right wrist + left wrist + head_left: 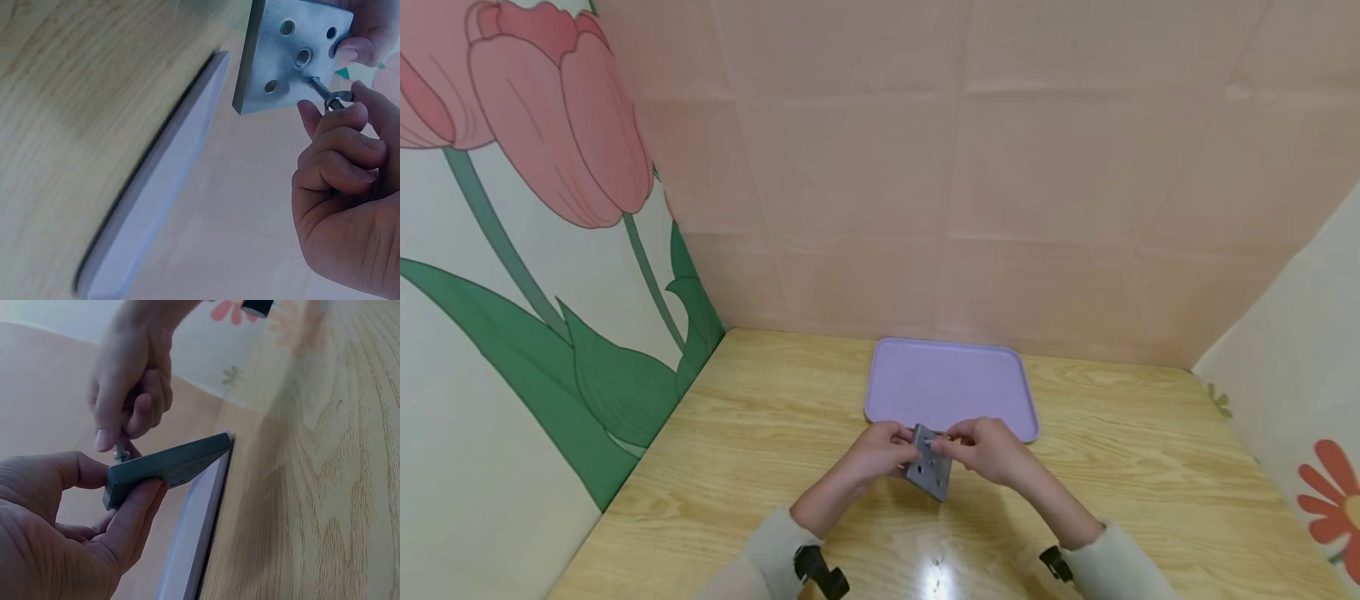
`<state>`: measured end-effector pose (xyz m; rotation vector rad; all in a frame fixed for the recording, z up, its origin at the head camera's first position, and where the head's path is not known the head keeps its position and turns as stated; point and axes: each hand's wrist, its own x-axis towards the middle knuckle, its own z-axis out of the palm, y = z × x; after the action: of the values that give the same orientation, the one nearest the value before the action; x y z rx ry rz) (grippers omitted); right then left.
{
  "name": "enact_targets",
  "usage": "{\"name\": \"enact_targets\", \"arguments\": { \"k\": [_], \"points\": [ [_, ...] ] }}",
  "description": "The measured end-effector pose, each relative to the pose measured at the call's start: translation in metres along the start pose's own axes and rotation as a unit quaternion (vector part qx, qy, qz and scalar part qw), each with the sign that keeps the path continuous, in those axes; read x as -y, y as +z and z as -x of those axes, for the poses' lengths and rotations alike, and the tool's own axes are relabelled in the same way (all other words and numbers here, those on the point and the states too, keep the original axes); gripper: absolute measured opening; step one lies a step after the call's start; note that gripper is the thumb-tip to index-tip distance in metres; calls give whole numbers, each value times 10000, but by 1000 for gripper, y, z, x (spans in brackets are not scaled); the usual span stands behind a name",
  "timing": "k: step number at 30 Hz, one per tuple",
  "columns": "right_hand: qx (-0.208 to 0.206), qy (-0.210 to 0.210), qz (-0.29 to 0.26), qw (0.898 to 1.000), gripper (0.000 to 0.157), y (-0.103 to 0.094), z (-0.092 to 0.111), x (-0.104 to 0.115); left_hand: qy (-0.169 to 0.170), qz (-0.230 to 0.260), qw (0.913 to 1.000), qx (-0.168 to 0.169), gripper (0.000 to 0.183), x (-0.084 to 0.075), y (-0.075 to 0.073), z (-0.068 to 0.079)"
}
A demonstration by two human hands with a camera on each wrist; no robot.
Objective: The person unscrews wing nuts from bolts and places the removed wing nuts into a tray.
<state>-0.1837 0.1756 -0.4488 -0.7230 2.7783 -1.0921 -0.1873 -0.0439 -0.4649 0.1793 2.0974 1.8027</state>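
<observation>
A square grey metal plate [933,482] is held above the table in front of the tray. My left hand [880,452] grips one edge of it, thumb on one side and fingers on the other. In the right wrist view the plate's face [259,56] shows a larger threaded hole in the middle and smaller holes near the corners. My right hand [988,452] pinches a small threaded bolt [320,87] with a ring-like metal piece [338,98] around it. The bolt's tip meets the plate at a corner hole; how deep it sits cannot be told.
A purple tray [951,383] lies on the wooden table [775,400] beyond the hands, close to the pinkish back covering [865,183]. Printed flower panels stand at the left [497,350] and right [1285,375].
</observation>
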Motion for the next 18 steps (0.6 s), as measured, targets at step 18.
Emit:
{"name": "enact_targets", "arguments": {
  "k": [18],
  "points": [
    [-612, -15, 793, 9950, 19, 3, -2, 21, 24, 51, 10000, -22, 23, 1, 0, 0]
  ]
}}
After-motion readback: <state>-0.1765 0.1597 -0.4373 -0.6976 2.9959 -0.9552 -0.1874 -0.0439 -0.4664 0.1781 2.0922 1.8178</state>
